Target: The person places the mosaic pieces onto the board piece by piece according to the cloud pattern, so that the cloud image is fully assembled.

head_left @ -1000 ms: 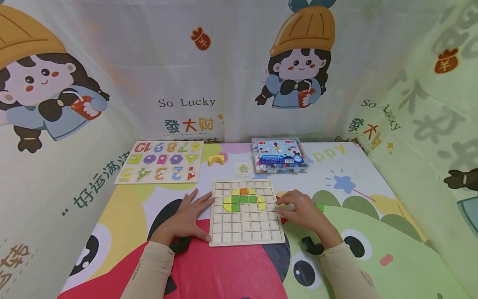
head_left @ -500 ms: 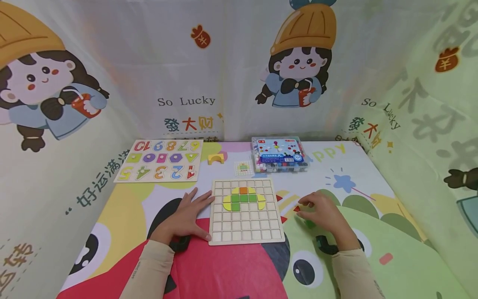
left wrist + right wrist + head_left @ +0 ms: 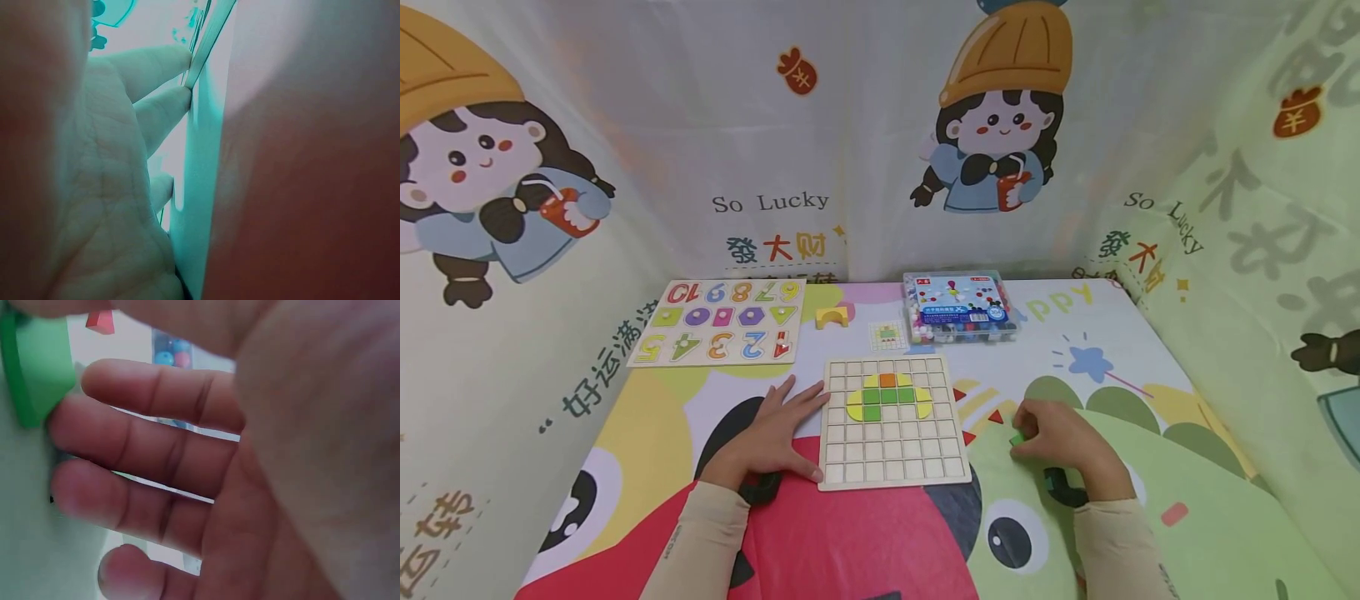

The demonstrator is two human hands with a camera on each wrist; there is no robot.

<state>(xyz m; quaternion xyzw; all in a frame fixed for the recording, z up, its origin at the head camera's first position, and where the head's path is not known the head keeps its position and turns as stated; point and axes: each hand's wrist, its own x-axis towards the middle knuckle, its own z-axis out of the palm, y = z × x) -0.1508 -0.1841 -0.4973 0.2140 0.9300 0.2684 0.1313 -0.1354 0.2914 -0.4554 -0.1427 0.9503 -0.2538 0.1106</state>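
Observation:
A square wooden grid board [image 3: 891,454] lies on the table with yellow, green and one orange tile set in its upper part. At the board's left edge my left hand [image 3: 775,437] rests with fingers spread, its fingertips touching the side. To the right of the board, my right hand [image 3: 1060,433] pinches a green block [image 3: 1017,439] between thumb and fingers, low at the tabletop. In the right wrist view the green block [image 3: 44,369] sits between the thumb and the fingertips. Red triangles [image 3: 996,416] lie between the board and this hand.
Behind the board are a small printed pattern card [image 3: 889,335], a yellow arch block [image 3: 832,317] and a clear box of coloured beads [image 3: 958,307]. A number-and-shape puzzle board [image 3: 718,323] lies at the back left. Printed cloth walls [image 3: 880,167] enclose the table.
My right hand has moved right from the board's edge, passed a red triangle that now lies on the table, and come to the green block. The left hand has stayed put.

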